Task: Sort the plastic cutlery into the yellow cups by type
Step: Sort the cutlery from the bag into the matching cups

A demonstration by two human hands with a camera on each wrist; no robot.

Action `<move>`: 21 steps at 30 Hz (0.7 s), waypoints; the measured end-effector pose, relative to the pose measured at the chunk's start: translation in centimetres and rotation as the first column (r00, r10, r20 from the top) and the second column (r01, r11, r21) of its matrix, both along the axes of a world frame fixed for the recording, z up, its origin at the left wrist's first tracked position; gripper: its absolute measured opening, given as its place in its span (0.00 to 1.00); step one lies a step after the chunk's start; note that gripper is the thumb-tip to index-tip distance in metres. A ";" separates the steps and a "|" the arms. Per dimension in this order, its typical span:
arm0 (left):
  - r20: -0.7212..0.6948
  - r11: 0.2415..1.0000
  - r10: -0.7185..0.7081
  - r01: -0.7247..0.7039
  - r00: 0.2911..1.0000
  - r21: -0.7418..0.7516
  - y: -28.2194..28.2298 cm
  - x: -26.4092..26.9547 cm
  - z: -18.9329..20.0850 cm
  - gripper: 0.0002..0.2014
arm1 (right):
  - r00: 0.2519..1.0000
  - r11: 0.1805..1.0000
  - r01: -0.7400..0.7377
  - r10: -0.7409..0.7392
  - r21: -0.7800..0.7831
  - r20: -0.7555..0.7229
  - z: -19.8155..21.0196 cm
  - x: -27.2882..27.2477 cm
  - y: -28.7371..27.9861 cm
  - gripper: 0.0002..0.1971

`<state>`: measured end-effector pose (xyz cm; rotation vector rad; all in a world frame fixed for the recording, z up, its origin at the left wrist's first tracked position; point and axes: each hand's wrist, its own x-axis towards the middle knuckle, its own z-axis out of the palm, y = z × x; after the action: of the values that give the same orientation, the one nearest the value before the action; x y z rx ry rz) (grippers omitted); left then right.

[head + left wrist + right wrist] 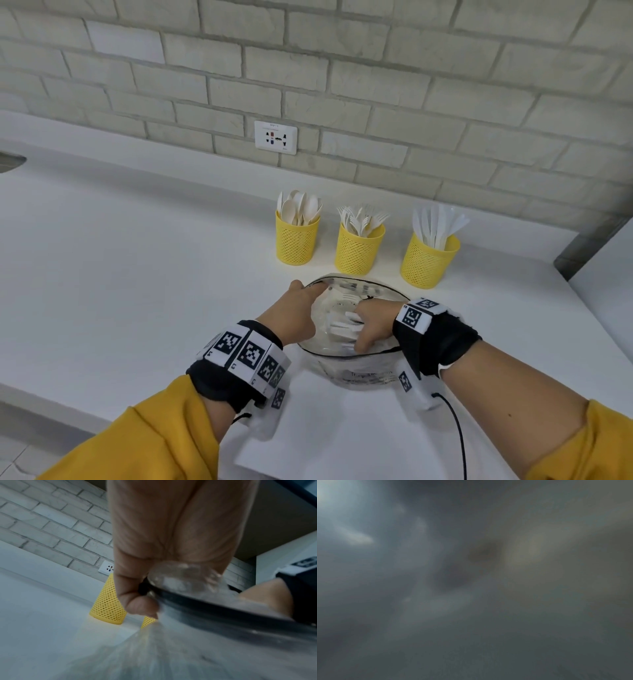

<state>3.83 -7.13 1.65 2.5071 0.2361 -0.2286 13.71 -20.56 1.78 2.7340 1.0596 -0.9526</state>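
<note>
Three yellow mesh cups stand in a row near the wall: one with spoons, one with forks, one with knives. In front of them lies a clear bag with a black rim that holds white plastic cutlery. My left hand pinches the bag's rim at its left end, thumb and fingers curled on it. My right hand is inside the bag, fingers curled round several white cutlery pieces. The right wrist view is only a grey blur.
A wall socket sits on the brick wall behind the cups. The white counter stretches left to a sink edge. A grey step bounds the counter at the right. A black cable hangs from my right wrist.
</note>
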 end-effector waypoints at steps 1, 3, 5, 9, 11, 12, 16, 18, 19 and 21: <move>-0.007 1.000 -0.004 0.004 1.000 -0.006 0.2 0.0 0.0 0.38 | 0.999 0.999 0.030 -0.029 0.034 -0.019 0.0 0.1 -0.2 0.09; -0.033 1.000 -0.011 0.010 0.999 -0.018 0.6 0.0 0.0 0.38 | 0.997 0.995 0.073 -0.072 0.074 -0.024 0.0 0.3 -0.6 0.18; -0.057 1.000 -0.024 0.023 0.998 -0.006 1.0 -0.1 0.0 0.38 | 0.996 0.994 0.087 -0.089 0.067 0.028 0.1 0.3 -1.0 0.35; -0.002 0.997 -0.023 0.023 1.000 0.068 1.6 0.0 0.3 0.35 | 0.992 0.971 0.123 -0.115 0.206 -0.048 0.6 -0.1 -1.2 0.36; 0.054 0.998 -0.014 0.010 0.998 0.065 1.8 0.3 0.5 0.32 | 0.989 0.939 0.145 -0.126 0.311 -0.081 0.7 -0.4 -1.3 0.33; 0.084 0.999 -0.005 0.001 0.996 0.051 1.9 0.5 0.5 0.31 | 0.988 0.927 0.149 -0.128 0.344 -0.083 0.7 -0.5 -1.4 0.32; 0.067 0.987 0.042 -0.031 0.997 -0.161 1.8 1.1 1.1 0.24 | 0.985 0.881 0.166 -0.124 0.443 -0.123 1.0 -0.6 -1.8 0.34; 0.101 0.960 0.067 -0.037 0.993 -0.277 1.5 1.3 1.7 0.24 | 0.979 0.835 0.188 -0.116 0.518 -0.167 1.0 -0.6 -2.0 0.29; 0.149 0.956 0.099 -0.053 0.984 -0.287 1.5 1.5 1.8 0.22 | 0.979 0.816 0.193 -0.121 0.545 -0.165 1.0 -0.5 -2.3 0.26; 0.200 0.962 0.161 -0.108 0.966 -0.250 1.6 1.8 1.6 0.22 | 0.983 0.805 0.182 -0.149 0.564 -0.104 1.2 -0.6 -2.7 0.21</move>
<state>5.59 -5.55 3.25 2.2451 0.2718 0.0729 13.08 -23.25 2.95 3.3525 1.3162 -0.8347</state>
